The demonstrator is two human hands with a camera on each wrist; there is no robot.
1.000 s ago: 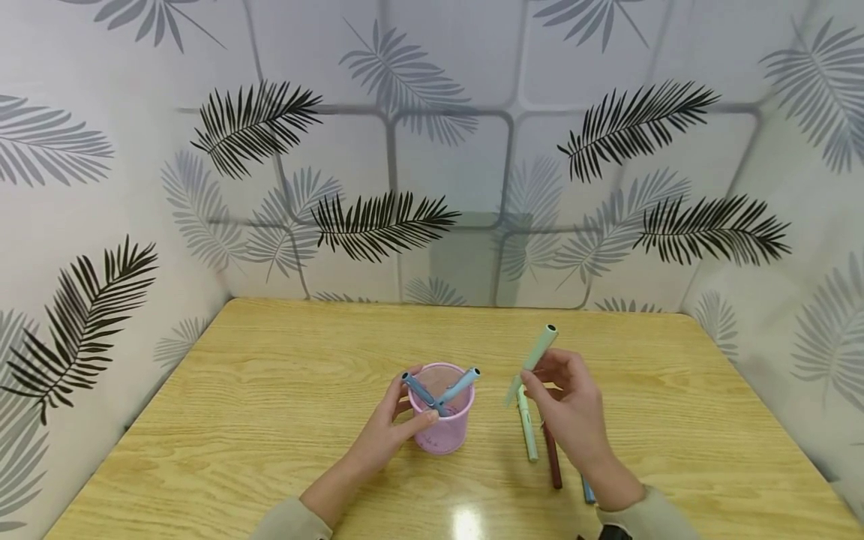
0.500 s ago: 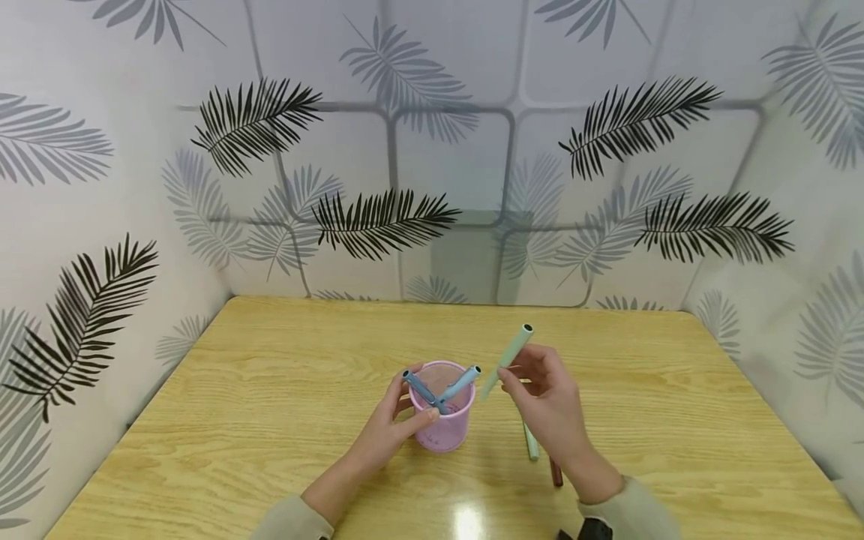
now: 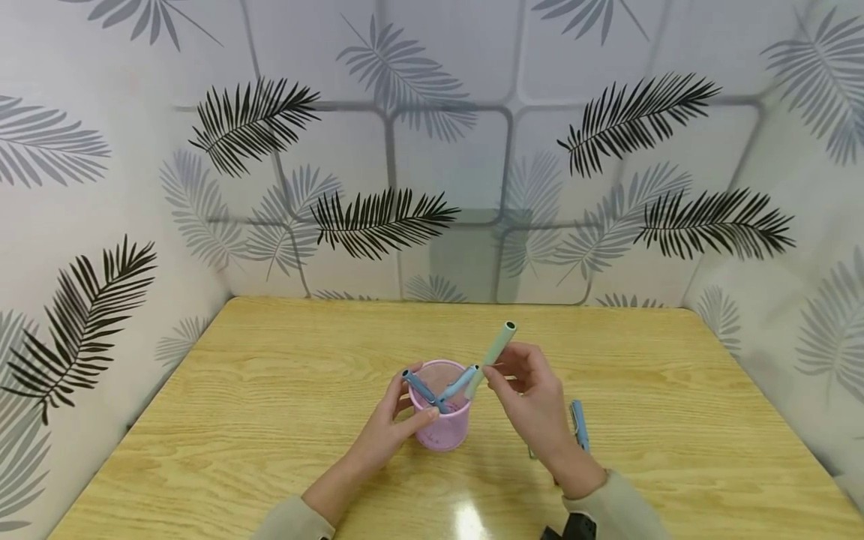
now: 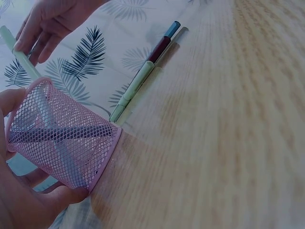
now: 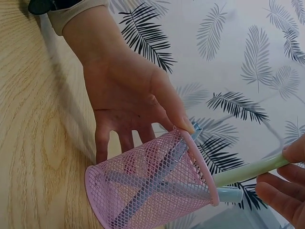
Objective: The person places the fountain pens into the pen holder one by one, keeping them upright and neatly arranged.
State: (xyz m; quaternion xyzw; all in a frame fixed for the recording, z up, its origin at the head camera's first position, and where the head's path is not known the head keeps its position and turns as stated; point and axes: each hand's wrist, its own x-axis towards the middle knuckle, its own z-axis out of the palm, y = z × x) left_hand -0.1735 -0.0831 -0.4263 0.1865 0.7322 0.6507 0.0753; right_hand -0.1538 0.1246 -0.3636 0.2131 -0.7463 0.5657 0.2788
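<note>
Right now the right hand (image 3: 533,401) is pinching a light green pen (image 3: 491,352) between thumb and fingertips, and the pen's low end is sitting just at the rim of the pink mesh cup (image 3: 442,420). The left hand (image 3: 388,427) is curling around the cup's side, with the thumb on the near wall and the fingers behind it, holding it steady on the wooden table (image 3: 270,390). Two blue pens (image 3: 421,388) are already leaning crossed inside the cup.

It looks like the green pen is just going in. The next move likely calls for tipping the pen more upright over the opening, then letting the fingers loosen so it slides down past the crossed pens.

Just below the pinching fingers, more pens are lying on the table: a blue pen (image 3: 577,424), and in the left wrist view a dark red pen (image 4: 158,49) and another green pen (image 4: 131,93) end to end. Room around the cup is open on all sides, and the table edges are well apart from both hands.
</note>
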